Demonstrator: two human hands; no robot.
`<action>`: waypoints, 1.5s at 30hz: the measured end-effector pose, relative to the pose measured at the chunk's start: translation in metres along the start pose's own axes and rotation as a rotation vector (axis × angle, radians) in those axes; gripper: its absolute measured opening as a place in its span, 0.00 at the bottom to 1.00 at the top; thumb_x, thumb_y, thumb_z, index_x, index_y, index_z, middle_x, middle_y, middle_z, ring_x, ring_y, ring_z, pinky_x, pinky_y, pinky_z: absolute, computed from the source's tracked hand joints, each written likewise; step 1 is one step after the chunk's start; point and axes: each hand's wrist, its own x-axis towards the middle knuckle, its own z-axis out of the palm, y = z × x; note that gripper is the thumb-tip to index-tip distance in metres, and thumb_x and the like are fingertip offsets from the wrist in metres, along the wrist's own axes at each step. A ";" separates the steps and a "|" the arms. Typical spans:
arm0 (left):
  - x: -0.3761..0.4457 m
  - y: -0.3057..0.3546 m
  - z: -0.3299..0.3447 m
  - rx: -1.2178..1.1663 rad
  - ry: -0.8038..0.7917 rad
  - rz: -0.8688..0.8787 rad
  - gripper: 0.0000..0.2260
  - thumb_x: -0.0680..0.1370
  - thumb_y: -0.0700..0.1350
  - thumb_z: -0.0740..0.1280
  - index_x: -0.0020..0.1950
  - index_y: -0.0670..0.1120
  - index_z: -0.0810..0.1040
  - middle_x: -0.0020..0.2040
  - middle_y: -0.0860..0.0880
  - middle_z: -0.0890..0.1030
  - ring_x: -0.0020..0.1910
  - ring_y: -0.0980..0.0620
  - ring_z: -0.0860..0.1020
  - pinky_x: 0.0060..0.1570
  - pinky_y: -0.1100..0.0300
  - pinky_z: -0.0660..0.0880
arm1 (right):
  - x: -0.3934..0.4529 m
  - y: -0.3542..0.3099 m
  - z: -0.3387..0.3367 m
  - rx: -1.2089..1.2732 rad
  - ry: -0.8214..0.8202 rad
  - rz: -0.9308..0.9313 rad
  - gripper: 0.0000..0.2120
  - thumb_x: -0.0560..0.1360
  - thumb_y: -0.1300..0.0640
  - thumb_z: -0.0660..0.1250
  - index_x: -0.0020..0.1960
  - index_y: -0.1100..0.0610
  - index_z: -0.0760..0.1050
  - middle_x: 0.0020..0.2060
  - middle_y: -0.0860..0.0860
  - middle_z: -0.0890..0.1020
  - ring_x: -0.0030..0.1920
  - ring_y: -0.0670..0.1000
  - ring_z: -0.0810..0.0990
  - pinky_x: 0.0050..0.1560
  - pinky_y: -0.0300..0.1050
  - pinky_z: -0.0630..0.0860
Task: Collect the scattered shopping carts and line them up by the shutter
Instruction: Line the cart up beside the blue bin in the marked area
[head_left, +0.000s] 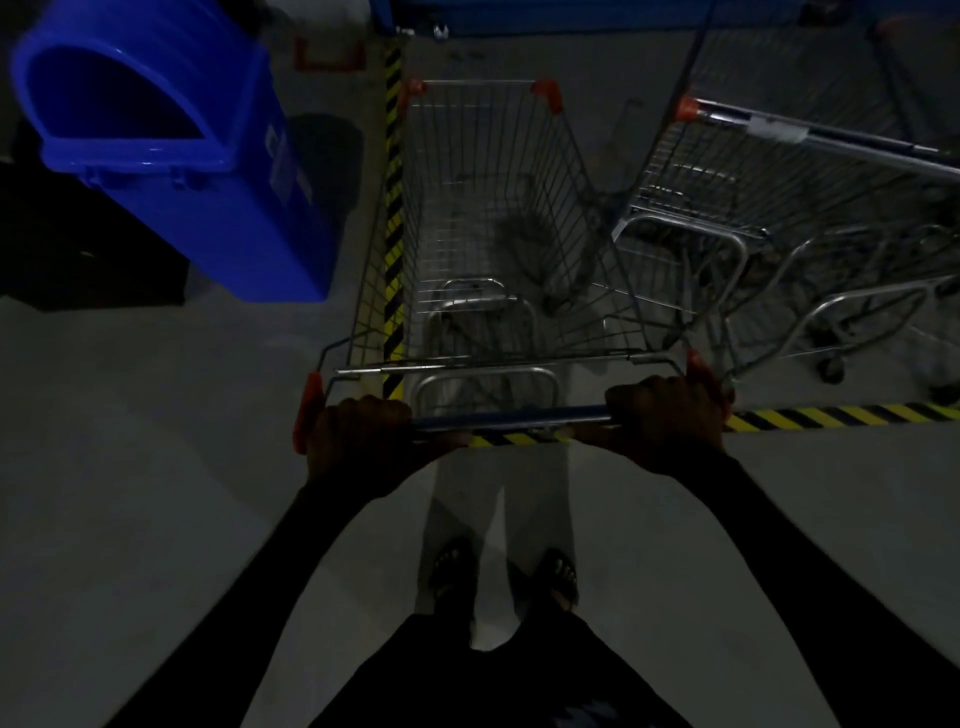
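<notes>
A wire shopping cart (488, 218) with orange corner caps stands straight ahead of me, its basket holding nothing. My left hand (358, 436) grips the left end of its blue handle bar (511, 418). My right hand (667, 415) grips the right end. A second cart (779, 171) stands close on the right, angled, its handle toward the upper right. At the top edge a blue shutter (545, 13) runs across the scene.
A big blue bin (171, 145) stands at the left, with a dark box beside it. Yellow-black hazard tape (393, 197) runs along the cart's left side and across the floor (852, 415) under the handle. The scene is dim.
</notes>
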 end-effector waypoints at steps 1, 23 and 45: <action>0.007 -0.001 -0.001 0.004 -0.007 -0.001 0.37 0.73 0.84 0.56 0.27 0.50 0.65 0.25 0.49 0.70 0.28 0.47 0.75 0.64 0.33 0.74 | 0.010 0.001 -0.003 -0.001 -0.002 0.005 0.39 0.75 0.19 0.49 0.29 0.51 0.73 0.22 0.51 0.73 0.24 0.55 0.76 0.34 0.42 0.66; 0.135 -0.032 -0.019 -0.088 -0.463 -0.093 0.48 0.64 0.90 0.40 0.35 0.49 0.78 0.33 0.49 0.78 0.38 0.48 0.80 0.64 0.32 0.76 | 0.136 0.006 -0.025 0.121 -0.375 0.120 0.40 0.71 0.14 0.51 0.45 0.48 0.82 0.45 0.56 0.86 0.59 0.59 0.83 0.76 0.60 0.62; 0.118 -0.029 -0.018 -0.016 -0.475 -0.117 0.48 0.64 0.89 0.36 0.37 0.51 0.76 0.45 0.50 0.83 0.52 0.48 0.82 0.79 0.32 0.53 | 0.118 0.011 -0.011 0.089 -0.349 0.139 0.55 0.61 0.09 0.35 0.46 0.48 0.83 0.45 0.50 0.87 0.55 0.55 0.85 0.79 0.67 0.58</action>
